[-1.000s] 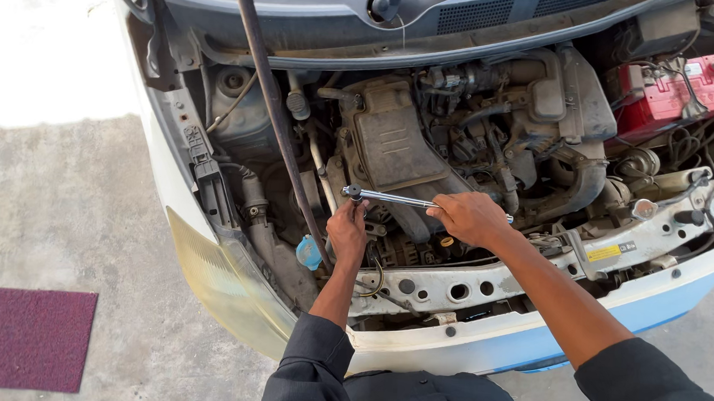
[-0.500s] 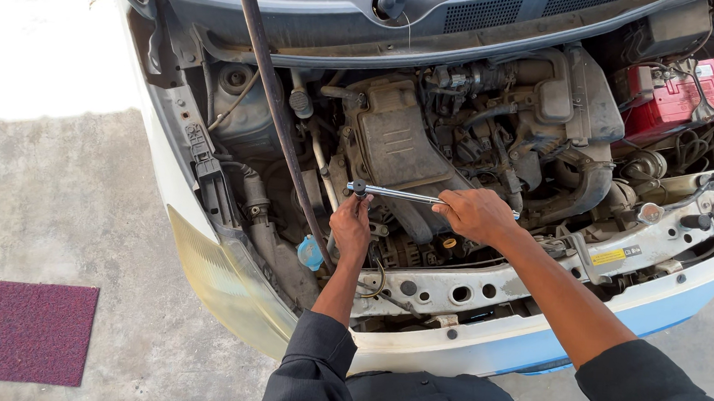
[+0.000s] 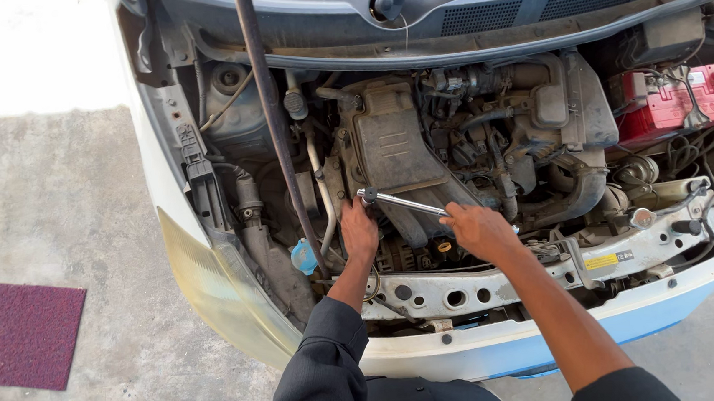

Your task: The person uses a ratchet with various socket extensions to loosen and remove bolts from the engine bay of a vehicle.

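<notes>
Concrete floor (image 3: 63,205), open engine bay (image 3: 461,149).
Right hand (image 3: 480,230) clamped on ratchet wrench (image 3: 403,201); left hand (image 3: 359,230), fingers loosely together, steadies its head beside hood prop rod (image 3: 267,110).

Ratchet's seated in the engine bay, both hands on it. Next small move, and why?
Probably a short swing of the handle with the right hand while the left hand steadies the head. The ratchet wrench lies roughly level, its head beside the air-box cover, right grip at the far handle end, left fingers just under the head. Hoses crowd the handle, so a short arc looks safest.

Dark sleeves pushed above forearms
</notes>
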